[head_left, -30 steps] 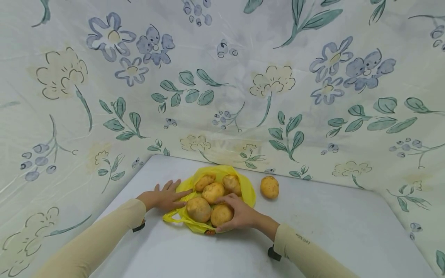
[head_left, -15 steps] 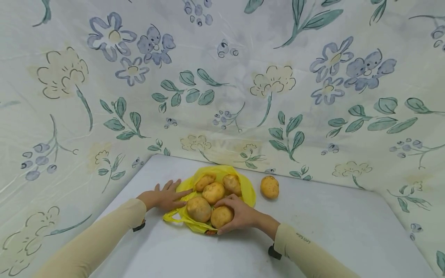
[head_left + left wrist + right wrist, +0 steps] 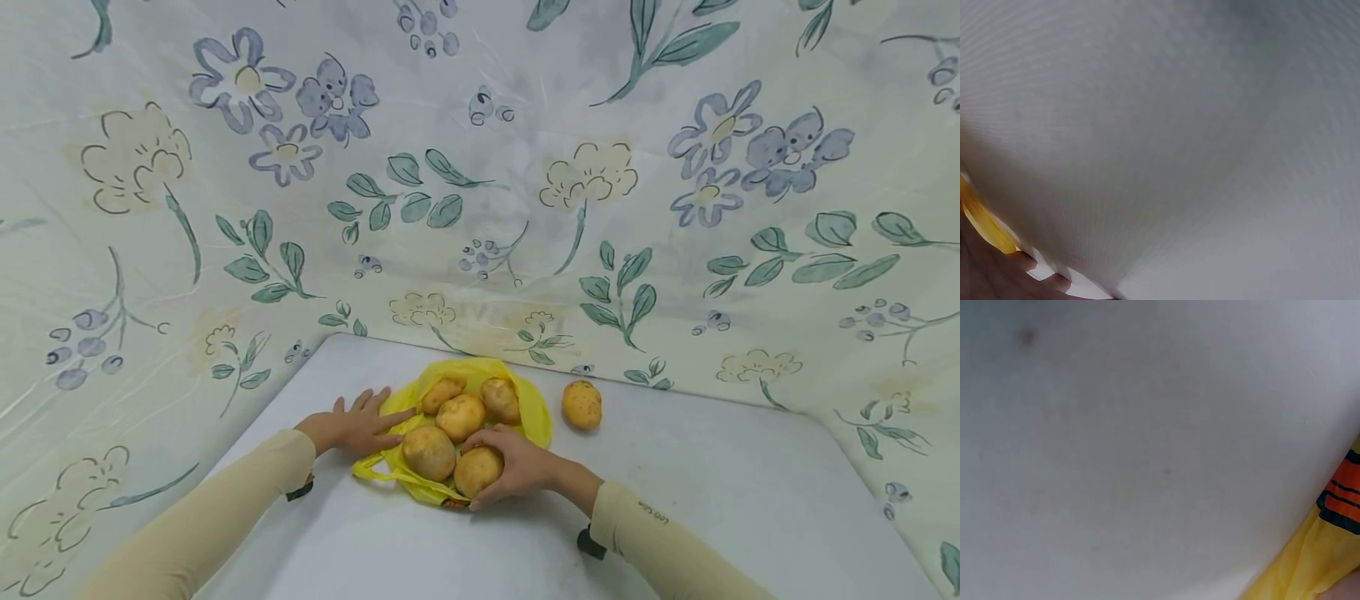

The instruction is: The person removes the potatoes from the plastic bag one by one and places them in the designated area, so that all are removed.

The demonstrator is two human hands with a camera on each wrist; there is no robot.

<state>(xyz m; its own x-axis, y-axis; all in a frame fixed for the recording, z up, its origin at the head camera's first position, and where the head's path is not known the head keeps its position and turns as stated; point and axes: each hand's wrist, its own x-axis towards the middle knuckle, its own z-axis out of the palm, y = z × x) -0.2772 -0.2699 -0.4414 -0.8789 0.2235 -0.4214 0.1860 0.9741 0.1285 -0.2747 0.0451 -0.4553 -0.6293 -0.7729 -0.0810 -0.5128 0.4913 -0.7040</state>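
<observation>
A yellow plastic bag (image 3: 536, 421) lies spread on the table with several potatoes on it. My right hand (image 3: 519, 467) curves its thumb and fingers round the front-right potato (image 3: 477, 473). To the left of that one is a larger potato (image 3: 428, 452), with another potato (image 3: 460, 417) just behind. My left hand (image 3: 360, 427) rests with spread fingers on the bag's left side, near its handle loop. At the left wrist view's lower left corner, a strip of the bag (image 3: 986, 228) shows beside the fingers. Orange and dark print marks the bag in the right wrist view.
One loose potato (image 3: 582, 405) sits on the white table (image 3: 720, 475) right of the bag. A wall covering (image 3: 510, 217) with a floral pattern rises behind and at the left of the table. Black wrist cameras (image 3: 591, 545) hang under both sleeves.
My right hand and the potato in it have shifted slightly toward the front edge of the bag. The left hand keeps its place.
</observation>
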